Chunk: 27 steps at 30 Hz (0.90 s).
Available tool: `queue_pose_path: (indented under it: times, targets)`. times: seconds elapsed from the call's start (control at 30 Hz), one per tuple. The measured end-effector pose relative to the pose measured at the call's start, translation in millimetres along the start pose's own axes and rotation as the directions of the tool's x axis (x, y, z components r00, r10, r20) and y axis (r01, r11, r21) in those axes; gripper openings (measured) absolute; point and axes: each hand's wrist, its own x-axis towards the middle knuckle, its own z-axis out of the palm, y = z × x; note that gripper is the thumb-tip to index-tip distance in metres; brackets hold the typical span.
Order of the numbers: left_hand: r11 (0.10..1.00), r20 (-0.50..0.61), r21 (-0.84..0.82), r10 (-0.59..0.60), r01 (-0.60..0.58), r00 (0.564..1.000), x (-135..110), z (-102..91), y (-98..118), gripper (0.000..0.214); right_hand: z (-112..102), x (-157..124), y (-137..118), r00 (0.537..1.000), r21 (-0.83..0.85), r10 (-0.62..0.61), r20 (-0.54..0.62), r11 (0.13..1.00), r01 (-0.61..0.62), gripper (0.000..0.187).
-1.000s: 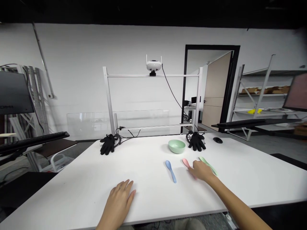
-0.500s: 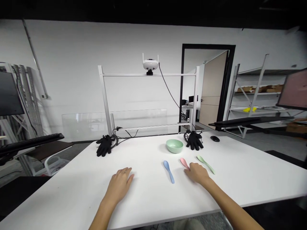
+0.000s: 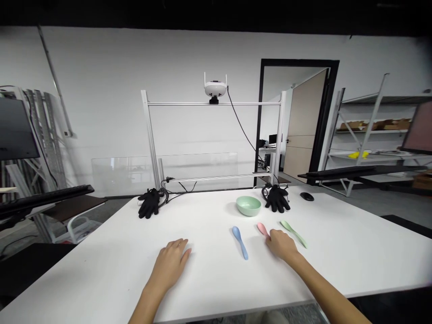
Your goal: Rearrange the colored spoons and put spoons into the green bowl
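My right hand (image 3: 282, 245) is closed over the handle of a pink spoon (image 3: 262, 228), whose bowl end points away from me and seems to lie on the table. My fingers hide the rest of that spoon. Just right of this hand lies a light green spoon (image 3: 294, 234), and to its left a blue spoon (image 3: 240, 243); neither is touched. A pale green bowl (image 3: 249, 208) stands upright beyond the spoons. My left hand (image 3: 169, 263) rests palm down on the white table (image 3: 209, 283), fingers stretched out and thumb apart, with nothing in it.
Black gloves with cables lie at the far left (image 3: 150, 203) and behind the bowl's right side (image 3: 277, 199). A black mouse (image 3: 307, 196) sits at the back right. A metal frame (image 3: 150, 135) rises at the far edge, carrying a white device with antennas (image 3: 215, 88).
The view has shifted slightly, moving everything a little to the right. My right hand's fingertips look drawn in tighter around the pink spoon's handle. The left hand stays in place.
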Motion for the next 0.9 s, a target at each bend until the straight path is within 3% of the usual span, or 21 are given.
queue_pose_path:
  times: [0.23,0.4,0.53,0.67,0.9]
  targets:
    - [1.000,0.012,0.010,-0.008,0.008,1.000,1,2.0,-1,0.048,-35,10,0,0.996,-0.014,-0.040,-0.084,0.999,0.039,0.034]
    - [1.000,0.017,0.015,-0.012,0.012,1.000,1,1.6,-2,0.048,-73,30,-6,0.990,-0.001,-0.050,-0.130,0.999,0.050,0.034]
    - [1.000,0.021,0.015,-0.019,0.019,1.000,3,0.5,-3,0.048,-91,51,-11,0.990,-0.003,-0.058,-0.126,0.998,0.058,0.033]
    - [1.000,-0.004,-0.007,-0.011,0.011,1.000,11,-3.9,-6,0.049,-93,76,-14,0.992,-0.024,-0.087,-0.087,0.996,0.085,0.032]
    - [1.000,-0.010,0.014,-0.004,0.004,1.000,36,-11.3,-8,0.051,-80,124,-28,0.987,-0.085,-0.159,-0.011,0.984,0.157,0.043]
